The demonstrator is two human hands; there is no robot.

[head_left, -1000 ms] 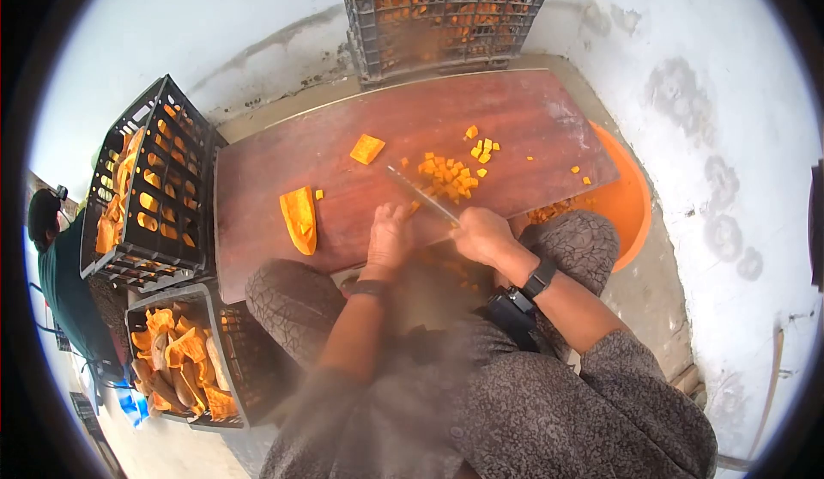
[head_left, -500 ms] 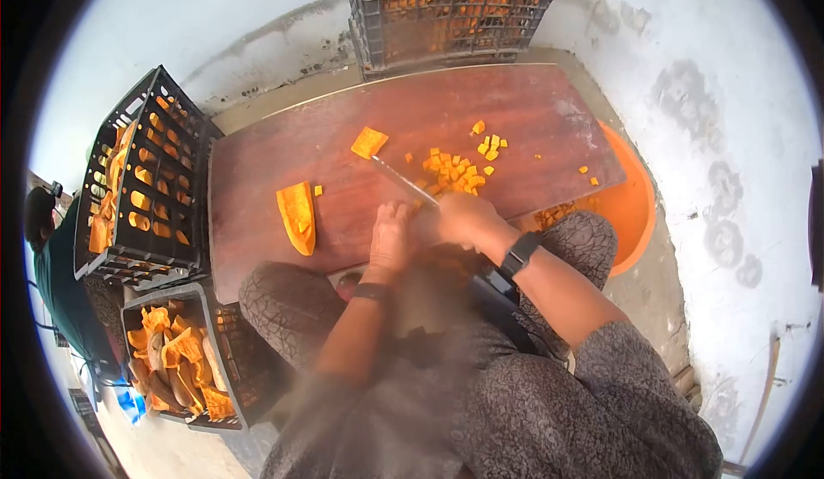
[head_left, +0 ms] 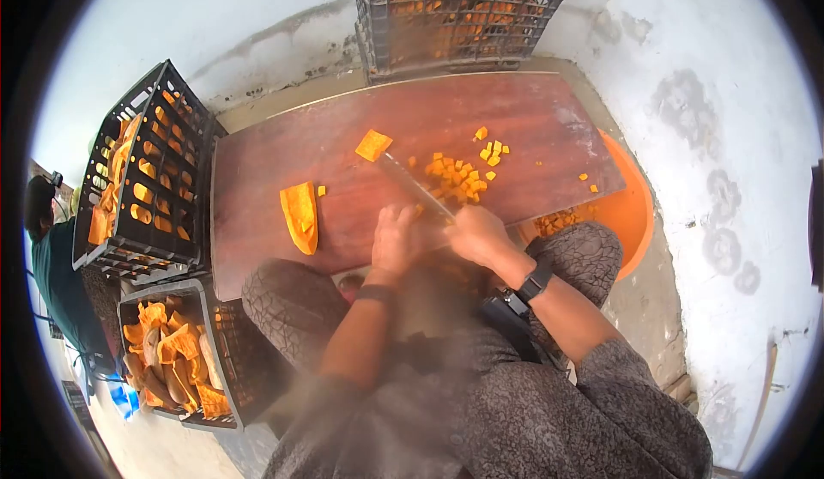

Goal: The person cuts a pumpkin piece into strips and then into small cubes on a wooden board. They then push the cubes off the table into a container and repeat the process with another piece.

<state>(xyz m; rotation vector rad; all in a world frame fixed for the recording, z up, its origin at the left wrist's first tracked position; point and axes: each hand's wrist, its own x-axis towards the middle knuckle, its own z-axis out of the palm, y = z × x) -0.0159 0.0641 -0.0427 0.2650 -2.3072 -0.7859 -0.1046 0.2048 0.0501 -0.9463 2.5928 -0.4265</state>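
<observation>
My right hand (head_left: 479, 237) is wrapped round the handle of a knife (head_left: 418, 187), its blade pointing away to the upper left across the board. Beside it, near the board's front edge, my left hand (head_left: 394, 240) has its fingers curled in; a smoky blur hides what they hold, if anything. Just beyond the blade lies a pile of small orange pumpkin cubes (head_left: 462, 180). A squarish pumpkin piece (head_left: 373, 145) rests by the knife's tip. Further left is a longer pumpkin slab (head_left: 299, 219), with one small cube next to it.
The reddish-brown board (head_left: 515, 106) spans in front of my knees. An orange tub (head_left: 637, 221) with cubes stands under its right end. Black crates of pumpkin pieces stand at the left (head_left: 159, 170), lower left (head_left: 210, 342) and back (head_left: 455, 28). A person (head_left: 64, 281) is at far left.
My right hand and the knife have shifted slightly right and toward me. My left hand stays nearly in place. The pumpkin pieces lie as before; the view has shifted a little.
</observation>
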